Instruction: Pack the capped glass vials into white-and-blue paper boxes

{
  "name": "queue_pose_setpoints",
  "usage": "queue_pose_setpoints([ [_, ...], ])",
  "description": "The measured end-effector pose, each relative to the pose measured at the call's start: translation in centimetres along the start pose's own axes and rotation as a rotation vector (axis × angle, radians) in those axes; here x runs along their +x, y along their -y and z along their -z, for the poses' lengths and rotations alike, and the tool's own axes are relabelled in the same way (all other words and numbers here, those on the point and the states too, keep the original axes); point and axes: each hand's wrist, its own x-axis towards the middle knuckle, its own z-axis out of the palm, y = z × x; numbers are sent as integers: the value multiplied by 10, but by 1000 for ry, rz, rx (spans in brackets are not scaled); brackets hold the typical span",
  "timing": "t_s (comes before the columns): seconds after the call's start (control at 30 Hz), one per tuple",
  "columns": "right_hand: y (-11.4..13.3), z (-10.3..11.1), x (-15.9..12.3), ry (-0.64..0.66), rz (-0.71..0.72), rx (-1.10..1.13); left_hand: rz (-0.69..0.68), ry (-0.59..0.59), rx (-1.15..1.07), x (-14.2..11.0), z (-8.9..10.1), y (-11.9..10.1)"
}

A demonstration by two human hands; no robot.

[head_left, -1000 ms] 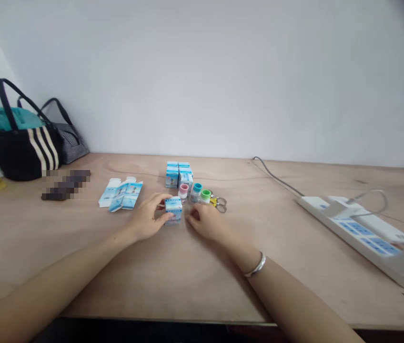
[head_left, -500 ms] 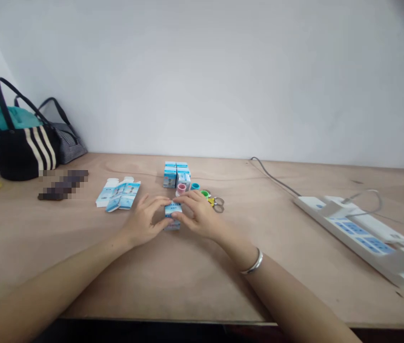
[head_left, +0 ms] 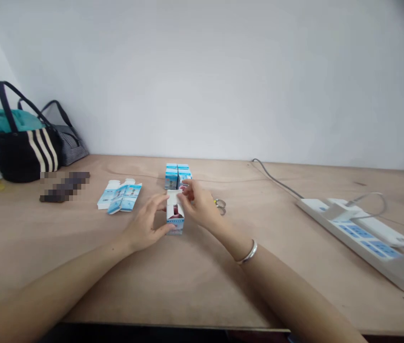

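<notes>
A small blue and white cardboard box point(head_left: 175, 227) stands upright on the table between my hands. Its white lid flap point(head_left: 174, 196) is raised, and something dark red and shiny point(head_left: 176, 212) shows inside. My left hand point(head_left: 146, 224) grips the box's left side, thumb at the near face and fingers behind. At the flap's right edge, the thumb and fingers of my right hand point(head_left: 201, 206) are closed on it. Just behind stand several similar closed boxes point(head_left: 171, 178). Scissors point(head_left: 219, 206) lie partly hidden behind my right hand.
Flattened cartons point(head_left: 125, 197) lie to the left, near a dark pixelated object point(head_left: 64, 187). A black striped bag point(head_left: 26, 152) and a grey one point(head_left: 73, 145) stand at the back left. A power strip point(head_left: 359, 238) with cables lies on the right.
The box's lid, down with its blue printed top showing before, is now raised. My right hand has moved up and back with the flap, covering the coloured rings seen before.
</notes>
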Motion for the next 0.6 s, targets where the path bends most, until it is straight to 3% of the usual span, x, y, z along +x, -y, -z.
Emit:
queue_pose_setpoints([
  [0.1, 2, 6, -8, -28, 173, -27, 23, 44, 80, 2, 4, -4],
  [0.23, 7, 14, -17, 155, 386, -143, 15, 45, 119, 4, 7, -5],
  [0.43, 1, 19, -17, 130, 336, -167, 11, 46, 120, 4, 7, -2],
  [0.6, -4, 22, -16, 204, 326, -147, -43, 117, 119, 11, 12, -9],
])
